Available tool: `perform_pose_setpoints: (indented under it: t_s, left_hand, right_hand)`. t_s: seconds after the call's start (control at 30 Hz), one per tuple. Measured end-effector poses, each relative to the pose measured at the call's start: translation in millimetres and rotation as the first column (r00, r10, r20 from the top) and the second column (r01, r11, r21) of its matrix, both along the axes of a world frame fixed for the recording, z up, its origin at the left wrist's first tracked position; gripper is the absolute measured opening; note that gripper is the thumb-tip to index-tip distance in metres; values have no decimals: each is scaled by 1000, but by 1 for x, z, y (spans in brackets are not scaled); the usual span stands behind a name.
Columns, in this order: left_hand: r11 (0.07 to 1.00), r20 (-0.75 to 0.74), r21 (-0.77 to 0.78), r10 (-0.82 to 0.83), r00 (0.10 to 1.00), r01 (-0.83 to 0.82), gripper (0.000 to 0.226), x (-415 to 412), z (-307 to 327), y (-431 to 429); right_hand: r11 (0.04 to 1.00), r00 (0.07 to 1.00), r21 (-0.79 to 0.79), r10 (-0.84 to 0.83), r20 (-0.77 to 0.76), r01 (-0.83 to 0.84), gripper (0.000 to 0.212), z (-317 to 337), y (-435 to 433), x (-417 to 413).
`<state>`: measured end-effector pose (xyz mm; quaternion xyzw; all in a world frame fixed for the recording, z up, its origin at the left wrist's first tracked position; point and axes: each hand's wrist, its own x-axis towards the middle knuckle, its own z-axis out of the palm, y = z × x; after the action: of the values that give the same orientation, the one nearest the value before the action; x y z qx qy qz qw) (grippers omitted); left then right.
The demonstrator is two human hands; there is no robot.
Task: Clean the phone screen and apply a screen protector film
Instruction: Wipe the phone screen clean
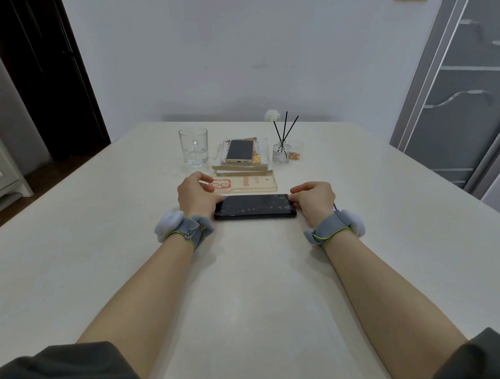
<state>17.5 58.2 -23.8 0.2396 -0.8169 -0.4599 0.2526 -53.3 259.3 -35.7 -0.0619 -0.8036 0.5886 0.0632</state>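
Phone [255,206] on pale table [238,289], white wall [220,59] beyond

Head-worn wide camera looks forward and down across the table [103,240].

A pale desk [126,241] stands against a plain wall. Toward its far edge a clear glass mug [193,146] holds a little water. Just right of it lies a short stack of books [244,167], with a gold-edged phone [240,150] lying screen up on top. Beside the books stands a small diffuser bottle [281,153] with black reeds and a white flower [272,115], and coloured sweets [295,155] lie next to it. A dark doorway [33,65] is at left and a grey cabinet [470,98] at right.
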Motion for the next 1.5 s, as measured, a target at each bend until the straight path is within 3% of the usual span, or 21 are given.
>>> perform_pose_setpoints:
  t_s: [1.5]
  left_hand:
    - [999,15,43,27,1000,-27,42,-4,-1,1]
  right_hand:
    - [1000,1000,-8,12,-1,-12,9,2,0,1]
